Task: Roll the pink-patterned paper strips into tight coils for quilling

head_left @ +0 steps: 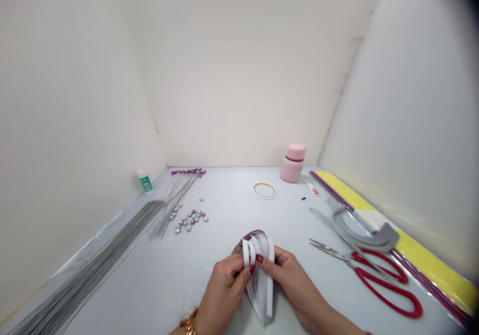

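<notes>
Strips (270, 295) of white paper, bent into a loop, are held between both hands at the near middle of the table (220, 210). Fingers cover part of the loop, so how its layers join inside is hard to tell. The left hand (224, 285) pinches the loop's left side narrowly between thumb and fingers, some of them hidden behind it. The right hand (295, 277) closes on the other side, thumb in front, its other fingers mostly out of sight. A gold watch (189, 320) on the left wrist is cut off by the bottom edge, as are the near ends of the wires (90, 255).

The pink flask (292, 167) at the back has its lid on, hiding whatever is inside. The green and white bottle (145, 181) by the left wall is blurred; its contents cannot be made out. Along the right wall, clear sleeves (368, 215) hold coloured sheets (430, 262), yellow uppermost; their near end fades into dark blur. A grey curl (385, 237) partly covers them, near the red scissors (350, 259). Small stars (193, 217) lie loose beside thin stems (188, 172) with purple tips.
</notes>
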A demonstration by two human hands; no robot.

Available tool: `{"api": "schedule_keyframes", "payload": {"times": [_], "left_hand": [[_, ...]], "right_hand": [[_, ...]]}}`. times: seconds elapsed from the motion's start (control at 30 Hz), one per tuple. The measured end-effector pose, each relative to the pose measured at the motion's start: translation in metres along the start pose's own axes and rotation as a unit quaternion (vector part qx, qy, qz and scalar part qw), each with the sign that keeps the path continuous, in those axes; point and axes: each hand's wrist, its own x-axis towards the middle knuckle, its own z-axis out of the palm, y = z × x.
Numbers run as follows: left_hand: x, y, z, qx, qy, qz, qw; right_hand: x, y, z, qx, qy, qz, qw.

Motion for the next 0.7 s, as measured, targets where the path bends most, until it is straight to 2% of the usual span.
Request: {"api": "schedule_keyframes", "payload": {"times": [0.17, 0.33, 0.47, 0.7], "left_hand": [[-0.001, 0.002, 0.002, 0.026, 0.018, -0.06, 0.998], [-0.001, -0.002, 0.005, 0.046, 0.006, -0.069, 0.997], [0.001, -0.003, 0.004, -0.006, -0.027, -0.08, 0.996], [0.002, -0.004, 0.006, -0.053, -0.001, -0.116, 0.992]], "right_hand": [[-0.002, -0.001, 0.003, 0.028, -0.009, 0.005, 1.0], [-0.003, -0.003, 0.005, 0.038, -0.035, 0.022, 0.998], [0.0, 0.001, -0.003, 0.063, -0.029, 0.042, 0.997], [0.0, 0.004, -0.004, 0.05, -0.033, 0.03, 0.998]]}}
